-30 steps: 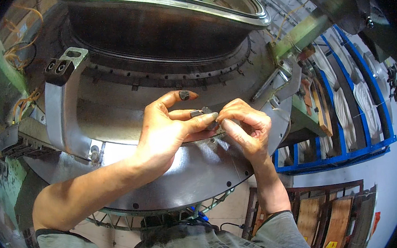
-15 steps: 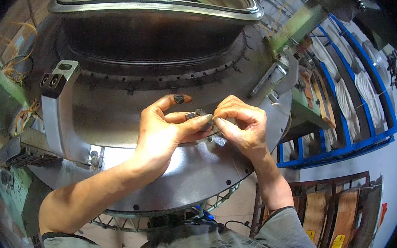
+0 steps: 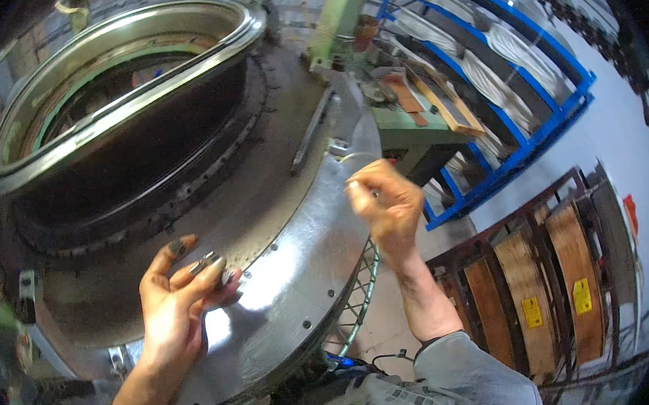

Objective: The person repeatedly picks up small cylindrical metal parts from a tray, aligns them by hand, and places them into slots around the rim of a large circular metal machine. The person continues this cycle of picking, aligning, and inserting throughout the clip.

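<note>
My left hand (image 3: pixel 175 308) hovers over the metal ring plate (image 3: pixel 268 346) of a large round machine (image 3: pixel 166 239). Its thumb and fingers pinch a small dark metal piece (image 3: pixel 210 262), and a dark patch covers part of the index finger. To the right, my right hand (image 3: pixel 390 204) is raised near the plate's outer edge, with its fingers curled and thumb pressed in. Whatever they hold, if anything, is too small to make out. A thin pale curved line shows just above its knuckles.
A raised cylinder (image 3: pixel 141 134) with a shiny rim rises from the machine at the upper left. On the right stand a blue rack (image 3: pixel 449 211) with white bundles and a dark rack holding curved wooden boards (image 3: pixel 525 285). A green beam (image 3: pixel 339 16) runs up behind.
The view has turned to the right. My hands, together at the small metal piece before, are now apart: the right has moved away to the right, while the left keeps the piece.
</note>
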Tool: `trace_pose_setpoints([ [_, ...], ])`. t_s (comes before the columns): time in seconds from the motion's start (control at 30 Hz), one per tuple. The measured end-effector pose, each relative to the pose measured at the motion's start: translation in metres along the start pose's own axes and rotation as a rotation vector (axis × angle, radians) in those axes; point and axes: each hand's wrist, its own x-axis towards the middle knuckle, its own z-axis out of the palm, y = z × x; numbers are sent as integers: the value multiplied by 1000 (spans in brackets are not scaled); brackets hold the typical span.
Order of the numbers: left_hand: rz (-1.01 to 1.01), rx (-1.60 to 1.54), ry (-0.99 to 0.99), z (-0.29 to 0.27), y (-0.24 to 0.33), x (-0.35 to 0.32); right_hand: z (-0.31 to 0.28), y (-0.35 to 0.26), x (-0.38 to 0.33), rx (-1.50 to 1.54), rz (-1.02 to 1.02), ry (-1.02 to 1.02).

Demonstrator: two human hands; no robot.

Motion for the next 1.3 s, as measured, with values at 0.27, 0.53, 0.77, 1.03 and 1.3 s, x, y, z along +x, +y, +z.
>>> trace_pose_setpoints([
  [0.27, -10, 28, -54, 0, -5, 2, -68, 124, 50, -811, -61, -61],
  [0.53, -51, 74, -95, 3, 2, -4, -27, 37, 12, 136, 400, -176],
  [0.77, -77, -43, -241, -9, 0, 2, 74, -47, -8, 321, -39, -712],
  [1.03, 52, 58, -234, -14, -4, 7, 88, -64, -3, 51, -260, -675],
  [1.3, 247, 316, -80, -8, -10, 1, 98, -72, -16, 22, -155, -615],
])
